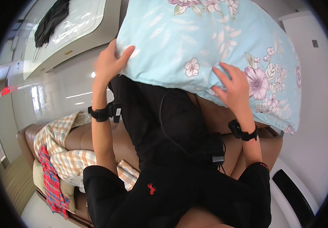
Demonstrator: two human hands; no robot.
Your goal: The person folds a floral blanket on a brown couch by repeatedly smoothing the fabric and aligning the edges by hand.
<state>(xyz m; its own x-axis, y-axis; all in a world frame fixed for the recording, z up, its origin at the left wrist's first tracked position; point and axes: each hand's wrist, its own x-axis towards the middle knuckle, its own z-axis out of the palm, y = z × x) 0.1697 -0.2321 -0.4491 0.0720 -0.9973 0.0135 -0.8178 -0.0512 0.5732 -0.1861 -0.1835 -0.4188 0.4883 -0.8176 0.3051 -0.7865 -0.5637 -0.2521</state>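
A plump light-blue pillow (169, 54) with purple and white flowers lies across the front of my lap and knees. My left hand (109, 62) grips its left edge, thumb on the upper face and the other fingers partly hidden behind the edge. Over the near edge, right of the middle, my right hand (235, 85) rests on the fabric with its fingers spread. Both wrists carry black straps with small devices. The pillow's far end runs out of view at the top.
I sit on a brown leather sofa (78, 139). To my left lie a checked blanket (72, 159) and a red plaid cloth (51, 182). A white table (84, 40) with a black garment (51, 24) stands ahead left. A thin cable (161, 114) crosses my lap.
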